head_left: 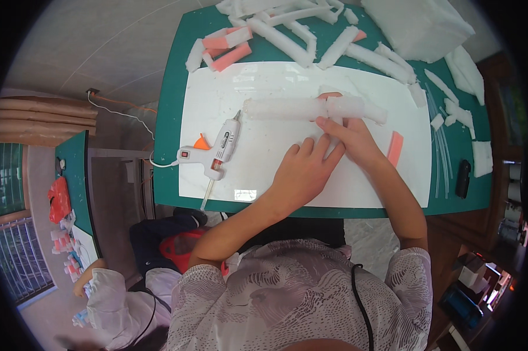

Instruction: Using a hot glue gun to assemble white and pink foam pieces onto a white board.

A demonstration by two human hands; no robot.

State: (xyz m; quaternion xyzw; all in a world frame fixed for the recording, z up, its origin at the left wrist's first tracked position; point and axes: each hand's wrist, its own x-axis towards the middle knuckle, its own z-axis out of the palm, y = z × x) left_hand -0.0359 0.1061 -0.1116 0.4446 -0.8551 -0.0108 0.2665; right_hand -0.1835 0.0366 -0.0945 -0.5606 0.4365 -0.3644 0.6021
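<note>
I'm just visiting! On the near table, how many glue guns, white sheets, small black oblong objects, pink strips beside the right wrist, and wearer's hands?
Glue gun: 1
White sheet: 1
Black oblong object: 1
Pink strip: 1
Hands, left hand and right hand: 2
Total: 6

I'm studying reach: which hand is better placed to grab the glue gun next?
Probably the left hand: it is nearer the glue gun, while the right hand holds the white foam.
</note>
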